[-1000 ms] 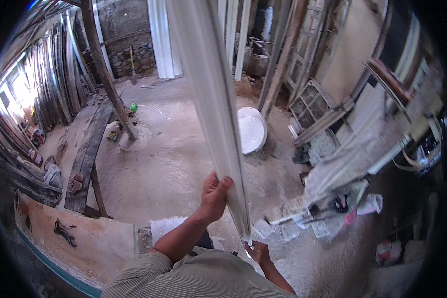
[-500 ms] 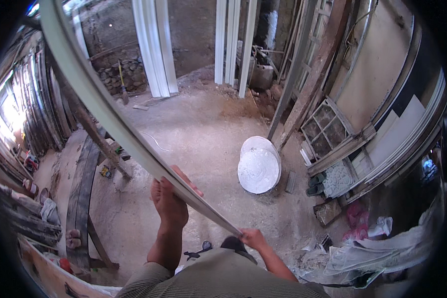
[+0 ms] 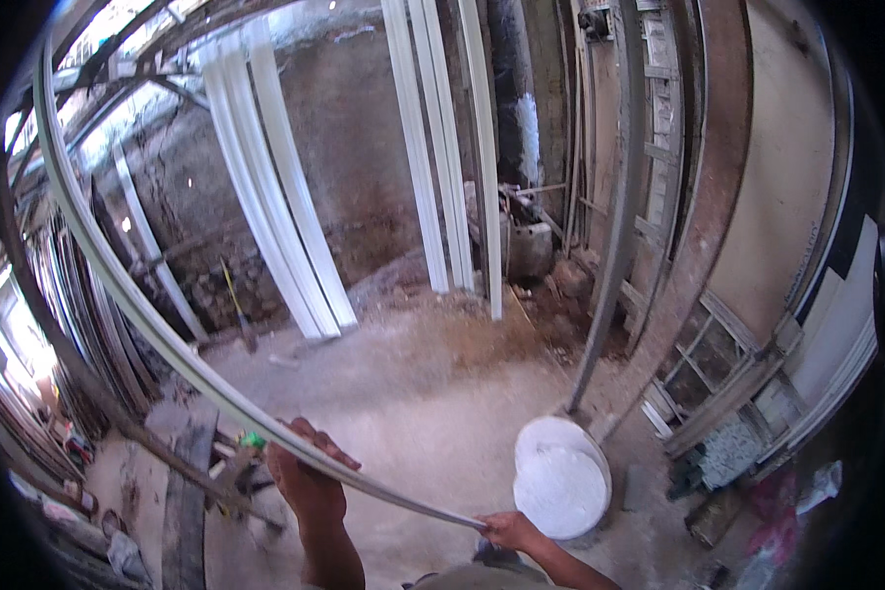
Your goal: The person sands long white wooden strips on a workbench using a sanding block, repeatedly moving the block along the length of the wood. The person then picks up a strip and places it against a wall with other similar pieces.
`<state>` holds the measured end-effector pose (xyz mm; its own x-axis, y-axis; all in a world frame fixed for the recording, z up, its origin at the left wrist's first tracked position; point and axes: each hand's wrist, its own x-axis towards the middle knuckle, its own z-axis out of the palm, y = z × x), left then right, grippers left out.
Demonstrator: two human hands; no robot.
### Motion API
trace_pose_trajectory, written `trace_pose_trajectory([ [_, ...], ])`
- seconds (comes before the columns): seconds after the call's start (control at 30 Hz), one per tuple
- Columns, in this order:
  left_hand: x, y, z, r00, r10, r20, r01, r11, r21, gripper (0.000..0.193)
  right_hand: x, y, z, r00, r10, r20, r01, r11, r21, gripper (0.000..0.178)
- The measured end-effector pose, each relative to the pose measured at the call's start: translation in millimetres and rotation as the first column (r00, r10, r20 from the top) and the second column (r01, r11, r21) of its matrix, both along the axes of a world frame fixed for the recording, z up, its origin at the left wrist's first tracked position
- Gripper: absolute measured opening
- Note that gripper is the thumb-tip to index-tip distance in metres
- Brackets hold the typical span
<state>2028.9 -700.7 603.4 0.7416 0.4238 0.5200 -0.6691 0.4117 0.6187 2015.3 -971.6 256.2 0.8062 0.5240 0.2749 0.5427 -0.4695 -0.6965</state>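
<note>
A long, narrow white moulding strip (image 3: 182, 351) runs slantwise from the upper left down to my hands, bending with the lens. My left hand (image 3: 310, 472) is wrapped around it from below, fingers over the far side. Farther down, at the strip's near end, my right hand (image 3: 513, 531) grips it with the fingers closed. Just beyond the right hand stands a white round tub (image 3: 604, 462) with white, powdery-looking stuff at its top.
White strips (image 3: 265, 187) lean against the far wall, and others (image 3: 432, 167) rise to their right. A grey post (image 3: 614, 236) and a brown wooden beam (image 3: 703, 256) stand at the right. A dark plank (image 3: 185, 492) lies at the left, near a slanting pole (image 3: 157, 447).
My view has tilted up, so the far wall and leaning strips show more. Both hands still hold the moulding strip, which now lies at a flatter slant near its lower end.
</note>
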Motion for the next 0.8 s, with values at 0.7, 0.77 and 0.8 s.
trace_pose_trajectory([
  [0.7, 531, 162, -9, 0.999, -0.036, -0.038, 0.038, 0.998, 0.049, 0.054, 493, 163, 11, 0.982, -0.181, -0.056, 0.168, 0.968, -0.189, 0.033],
  [0.77, 579, 167, -6, 0.996, -0.052, -0.068, 0.053, 0.998, 0.019, 0.054, 535, 172, 14, 0.972, -0.229, -0.048, 0.216, 0.959, -0.182, 0.032],
  [0.8, 602, 169, -7, 0.993, -0.090, -0.074, 0.091, 0.996, 0.003, 0.054, 553, 173, 12, 0.967, -0.248, -0.055, 0.236, 0.956, -0.172, 0.032],
])
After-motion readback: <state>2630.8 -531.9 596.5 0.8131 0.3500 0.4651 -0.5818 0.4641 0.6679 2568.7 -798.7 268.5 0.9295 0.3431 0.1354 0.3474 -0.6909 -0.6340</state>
